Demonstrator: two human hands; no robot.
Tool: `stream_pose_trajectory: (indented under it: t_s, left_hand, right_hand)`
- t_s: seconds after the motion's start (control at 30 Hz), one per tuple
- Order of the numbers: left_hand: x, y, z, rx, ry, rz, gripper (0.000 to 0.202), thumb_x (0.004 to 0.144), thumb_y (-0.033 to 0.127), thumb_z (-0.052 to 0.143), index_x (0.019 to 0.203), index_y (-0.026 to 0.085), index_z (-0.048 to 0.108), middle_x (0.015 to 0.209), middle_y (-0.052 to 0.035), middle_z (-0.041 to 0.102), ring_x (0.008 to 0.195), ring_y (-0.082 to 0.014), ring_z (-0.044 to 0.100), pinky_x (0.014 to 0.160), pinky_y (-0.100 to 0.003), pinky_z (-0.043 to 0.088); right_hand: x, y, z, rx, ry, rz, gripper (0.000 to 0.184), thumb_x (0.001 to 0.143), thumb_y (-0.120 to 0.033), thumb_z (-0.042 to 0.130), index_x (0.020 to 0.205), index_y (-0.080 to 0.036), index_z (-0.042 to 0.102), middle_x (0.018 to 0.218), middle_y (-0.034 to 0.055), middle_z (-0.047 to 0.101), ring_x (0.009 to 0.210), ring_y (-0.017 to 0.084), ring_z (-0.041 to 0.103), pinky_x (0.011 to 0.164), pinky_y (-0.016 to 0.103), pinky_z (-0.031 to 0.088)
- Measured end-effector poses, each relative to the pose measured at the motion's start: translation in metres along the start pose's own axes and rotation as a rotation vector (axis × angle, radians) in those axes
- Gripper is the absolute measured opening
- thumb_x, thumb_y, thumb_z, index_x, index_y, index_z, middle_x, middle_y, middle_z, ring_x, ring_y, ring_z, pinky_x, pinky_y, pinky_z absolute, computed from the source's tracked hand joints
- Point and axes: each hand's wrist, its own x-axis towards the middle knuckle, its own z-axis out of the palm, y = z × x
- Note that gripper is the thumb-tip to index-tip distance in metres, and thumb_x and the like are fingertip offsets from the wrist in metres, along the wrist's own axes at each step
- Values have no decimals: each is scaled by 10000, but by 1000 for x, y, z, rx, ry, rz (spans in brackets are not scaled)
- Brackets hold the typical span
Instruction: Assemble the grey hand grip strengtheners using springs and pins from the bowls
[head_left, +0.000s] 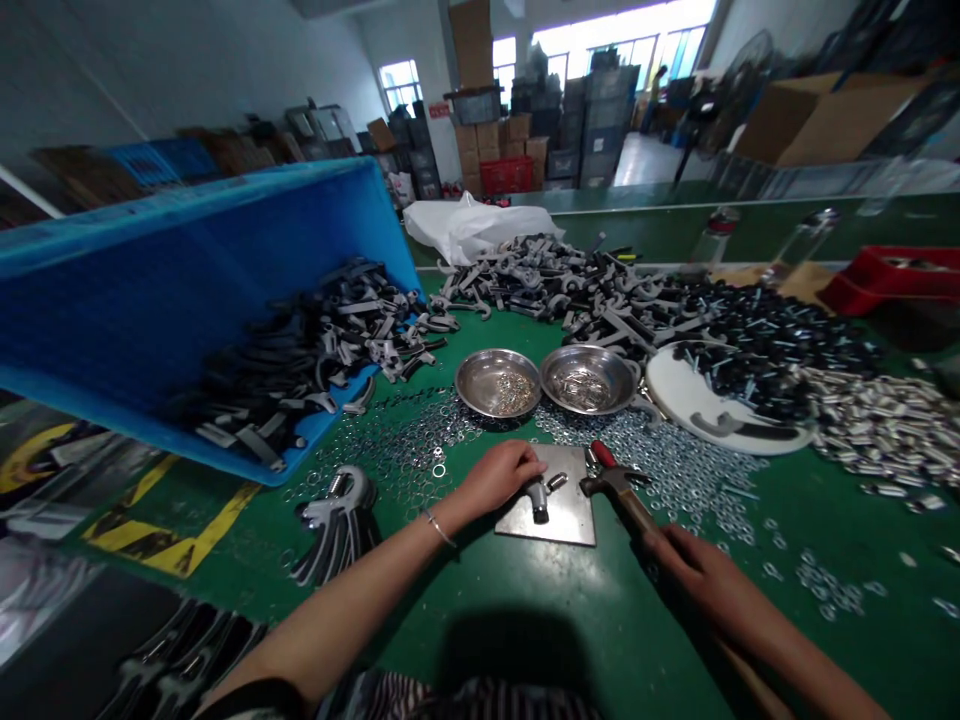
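Note:
My left hand (504, 478) rests at the left edge of a square metal plate (574, 520), its fingers closed on a small grey part with a dark end (538, 500). Beside that part lies a short metal spring or threaded piece (556, 482); which of these, I cannot tell. My right hand (686, 562) is wrapped round the wooden handle of a claw hammer (630, 500). The hammer's head is just over the plate's right edge, apart from the grey part. Behind it shows a red-ended tool (602, 453), partly hidden.
Two steel bowls (471, 385) (555, 365) of small metal pieces stand behind the plate. Washers and nuts (697, 490) lie scattered around. A blue crate (300, 215) of grey-black handles tilts at left. A white lid (675, 390) and heaped metal cylinders (877, 420) are at right.

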Motion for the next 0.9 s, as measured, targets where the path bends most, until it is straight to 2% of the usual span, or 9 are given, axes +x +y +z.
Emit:
stream_pose_trajectory:
  t_s: [0.23, 0.33, 0.47, 0.53, 0.6, 0.63, 0.7, 0.77, 0.9]
  left_hand:
    - [-7, -6, 8, 187, -15, -101, 223, 916, 358, 592, 823, 164, 649, 877, -55, 700, 818, -204, 640, 679, -273, 403]
    - [-4, -1, 7, 275, -38, -59, 233, 933, 365, 577, 835, 166, 651, 892, -58, 705, 835, -210, 646, 691, -286, 414]
    - [0, 4, 5, 567, -89, 223, 246, 969, 330, 522, 885, 137, 650, 910, -105, 690, 898, -248, 630, 816, -362, 424]
    - [2, 6, 3, 695, -144, 408, 245, 988, 276, 470, 917, 125, 650, 931, -125, 677, 943, -264, 612, 881, -408, 403]
    - [0, 7, 0, 717, -175, 459, 275, 976, 348, 504, 974, 114, 648, 973, -141, 664, 983, -285, 594, 906, -436, 397]
    - [-3, 7, -1, 686, -158, 425, 374, 935, 450, 567, 1052, 102, 636, 1025, -155, 655, 1016, -305, 582, 920, -450, 398]
    - [-13, 6, -1, 573, -91, 311, 816, 759, 660, 691, 1297, 70, 520, 1195, -199, 605, 1120, -358, 540, 970, -493, 390]
    - [-26, 3, 2, 452, -47, 189, 1126, 661, 680, 760, 1481, 63, 295, 1345, -237, 525, 1224, -393, 488, 1027, -531, 363]
    - [-39, -3, 12, 312, -84, 69, 1114, 716, 459, 805, 1536, 76, 154, 1400, -244, 504, 1316, -402, 448, 1068, -531, 353]
  right_hand:
    - [-9, -16, -7, 81, 119, -67, 416, 907, -614, 483, 926, -226, 632, 773, 23, 684, 717, 219, 642, 631, 294, 508]
    - [-18, -17, -10, 194, 56, -64, 358, 930, -571, 498, 1019, -246, 619, 771, 22, 690, 649, 203, 651, 579, 285, 525]
    - [-20, -13, -12, 98, 14, -52, 399, 933, -564, 492, 1138, -247, 622, 754, 31, 717, 549, 207, 656, 506, 300, 523]
    - [-19, -13, -13, -34, 70, -112, 403, 939, -540, 499, 1184, -249, 631, 839, 50, 751, 649, 234, 701, 602, 332, 559]
    - [-18, -18, -13, -141, 131, -213, 420, 950, -498, 510, 1286, -265, 605, 1084, 81, 756, 863, 272, 731, 776, 383, 573]
    - [-19, -22, -13, -173, 160, -272, 441, 959, -471, 510, 1353, -283, 567, 1227, 85, 714, 988, 284, 715, 863, 404, 558]
    - [-20, -34, -11, -201, 226, -391, 488, 978, -410, 504, 1457, -321, 476, 1417, 66, 598, 1184, 283, 638, 991, 417, 502]
    - [-20, -49, -7, -200, 303, -487, 504, 988, -355, 491, 1489, -327, 440, 1456, 62, 561, 1243, 268, 598, 1026, 402, 476]
    - [-6, -66, 2, -294, 198, -473, 502, 977, -300, 445, 1477, -330, 473, 1229, 88, 709, 959, 255, 726, 840, 381, 562]
